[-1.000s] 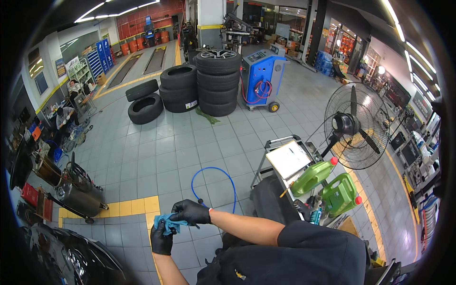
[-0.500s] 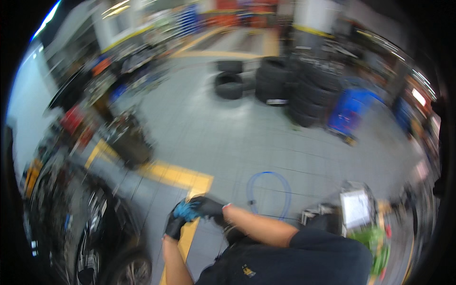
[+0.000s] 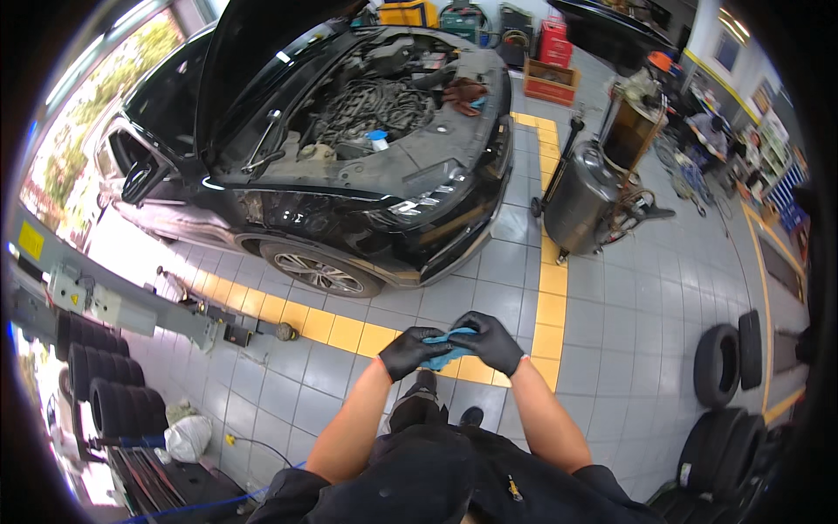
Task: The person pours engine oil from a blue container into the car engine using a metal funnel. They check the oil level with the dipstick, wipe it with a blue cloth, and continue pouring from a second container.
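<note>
In front of my body, a crumpled light-blue cloth [image 3: 449,348] is stretched between my two hands, both in black gloves. My left hand [image 3: 410,351] is closed on its left end, and my right hand [image 3: 493,342] grips the right end. A black car [image 3: 349,214] stands ahead with its hood [image 3: 236,79] raised and the engine [image 3: 371,109] exposed. A blue cap [image 3: 376,137] shows near the front of the engine bay. On the front edge of the bay lies a brown rag [image 3: 465,94]. Both hands are well apart from the car.
Right of the car stands a dark metal tank on wheels [image 3: 583,196]. A lift arm [image 3: 148,301] reaches in low from the left, near a tire rack [image 3: 92,437]. More tires [image 3: 717,367] are at the right. A person [image 3: 709,131] crouches at the far right. Yellow lines [image 3: 327,327] mark the tiled floor.
My view has swung left, from the open floor with stacked tires to the black car. The blue cloth stays in my hands, which are now further apart with the cloth spread between them.
</note>
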`<control>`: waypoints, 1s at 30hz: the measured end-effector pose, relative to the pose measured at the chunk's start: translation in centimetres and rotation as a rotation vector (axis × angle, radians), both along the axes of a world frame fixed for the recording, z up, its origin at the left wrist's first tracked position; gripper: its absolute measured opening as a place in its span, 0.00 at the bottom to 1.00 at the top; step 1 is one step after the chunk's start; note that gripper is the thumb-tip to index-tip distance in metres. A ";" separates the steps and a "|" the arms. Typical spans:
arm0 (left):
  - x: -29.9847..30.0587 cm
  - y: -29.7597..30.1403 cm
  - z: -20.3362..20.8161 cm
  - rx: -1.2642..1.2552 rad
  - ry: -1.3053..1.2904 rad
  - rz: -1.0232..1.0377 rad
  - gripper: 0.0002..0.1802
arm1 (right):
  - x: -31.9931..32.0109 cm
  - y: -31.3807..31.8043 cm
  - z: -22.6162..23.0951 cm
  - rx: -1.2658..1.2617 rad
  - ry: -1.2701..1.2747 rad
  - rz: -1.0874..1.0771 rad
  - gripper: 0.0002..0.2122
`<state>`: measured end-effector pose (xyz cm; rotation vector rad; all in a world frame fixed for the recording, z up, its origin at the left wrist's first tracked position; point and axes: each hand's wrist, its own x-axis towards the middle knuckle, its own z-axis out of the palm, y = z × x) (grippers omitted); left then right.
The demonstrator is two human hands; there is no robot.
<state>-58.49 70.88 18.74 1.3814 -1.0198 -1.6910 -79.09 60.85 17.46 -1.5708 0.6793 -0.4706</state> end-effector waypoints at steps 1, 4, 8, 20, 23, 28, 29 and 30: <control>2.1 -0.6 -1.3 -0.037 -0.040 0.078 0.18 | 2.5 -2.1 -1.2 -0.009 -0.044 0.074 0.06; 8.5 -0.3 -4.8 0.017 0.090 0.425 0.18 | 9.5 -6.6 -3.3 0.113 0.023 0.272 0.09; 18.6 -0.7 -10.1 0.005 0.366 0.854 0.13 | 18.3 -14.7 -5.5 0.102 0.071 0.309 0.10; 19.7 1.9 -9.0 -0.209 0.268 1.745 0.20 | 42.1 -31.1 -0.5 0.261 0.074 0.747 0.06; 11.4 6.0 -9.3 -0.018 0.233 2.096 0.18 | 45.5 -26.6 -2.7 0.378 0.213 0.948 0.06; -1.4 11.9 -13.0 0.006 0.359 2.711 0.10 | 49.4 -14.1 -5.7 0.266 0.255 1.496 0.08; -4.1 12.1 -14.3 -0.115 0.395 2.724 0.07 | 50.8 -11.8 -5.6 0.187 0.321 1.547 0.08; -6.5 13.1 -15.3 -0.218 0.354 2.831 0.07 | 51.7 -7.9 -6.1 0.144 0.357 1.632 0.09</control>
